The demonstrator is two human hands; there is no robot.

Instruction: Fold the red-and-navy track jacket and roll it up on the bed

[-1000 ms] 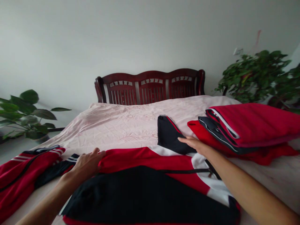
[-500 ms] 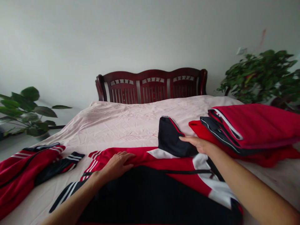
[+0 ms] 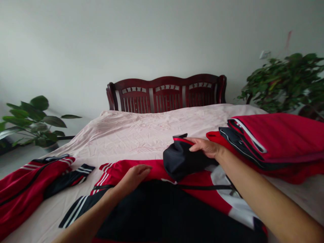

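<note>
A red, black and white track jacket (image 3: 157, 209) lies across the front of the bed, one arm folded over its body. My right hand (image 3: 206, 147) is closed on the jacket's dark sleeve (image 3: 179, 158), thumb on top, with the cuff bent up and the cloth bunched. Over the jacket's red part, near the black fold, is my left hand (image 3: 136, 176). Its fingers are curled together; whether cloth is pinched in them is hidden. White stripes mark the cuffs and hem at the jacket's left end.
Another red and black jacket (image 3: 27, 189) is spread at the left. A stack of folded red and dark clothes (image 3: 280, 135) stands at the right. Behind the pink bedsheet (image 3: 131, 131) rises a dark wooden headboard (image 3: 167, 94). Leafy plants (image 3: 37, 118) flank the bed.
The sleeve in my right hand has been pulled in and crumpled, its cuff now bent over. My left hand's fingers have gone from spread flat to curled.
</note>
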